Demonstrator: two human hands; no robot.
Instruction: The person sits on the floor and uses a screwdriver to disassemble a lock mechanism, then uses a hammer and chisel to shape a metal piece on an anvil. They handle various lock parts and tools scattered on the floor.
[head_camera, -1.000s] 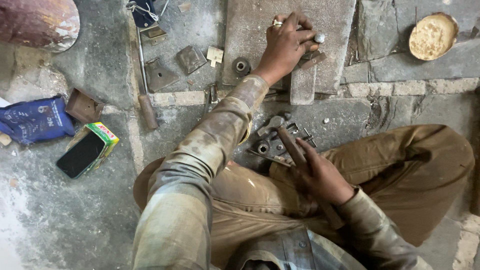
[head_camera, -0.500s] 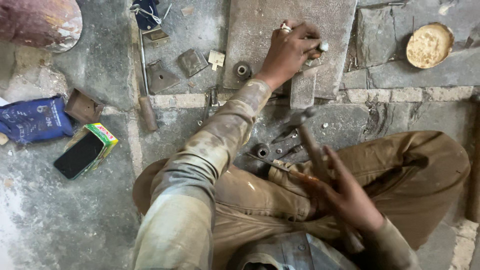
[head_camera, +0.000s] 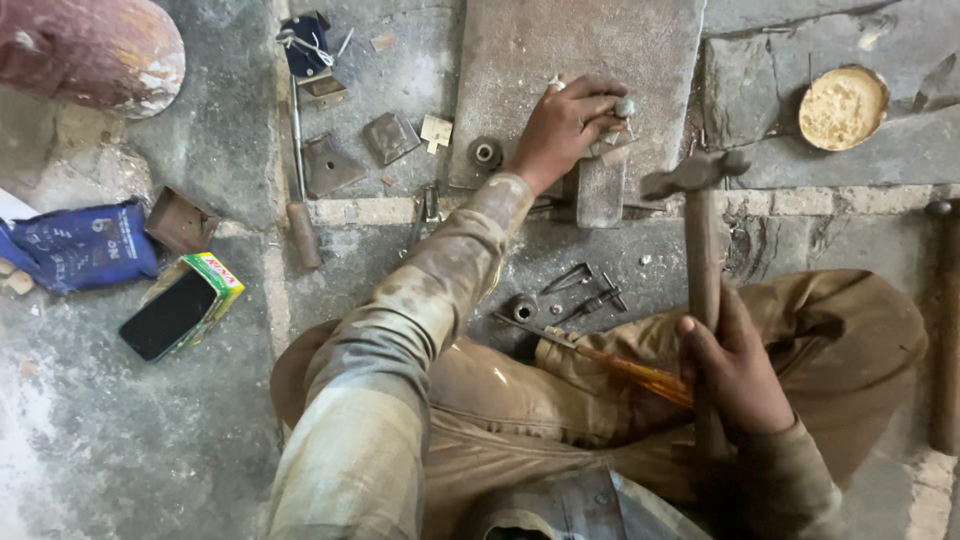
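Observation:
My left hand (head_camera: 565, 125) reaches forward onto a flat stone slab (head_camera: 520, 50) and pinches a small round metal piece (head_camera: 625, 106) against a metal block (head_camera: 600, 190). My right hand (head_camera: 735, 375) grips the wooden handle of a hammer (head_camera: 697, 180), whose steel head is raised just right of the block. A screwdriver with an orange handle (head_camera: 625, 372) lies across my lap. Small bolts and a ring (head_camera: 560, 295) lie on the floor between my knees.
Metal plates (head_camera: 330, 165), a ring (head_camera: 485, 153) and a long tool with a wooden grip (head_camera: 300, 215) lie left of the slab. A phone on a small box (head_camera: 180, 305), a blue bag (head_camera: 85, 245), a round tin (head_camera: 842, 107) and a reddish cylinder (head_camera: 90, 50) surround the spot.
My right hand has swung the hammer up and to the right, from low over my lap to upright beside the block. My left hand has kept its hold on the small piece.

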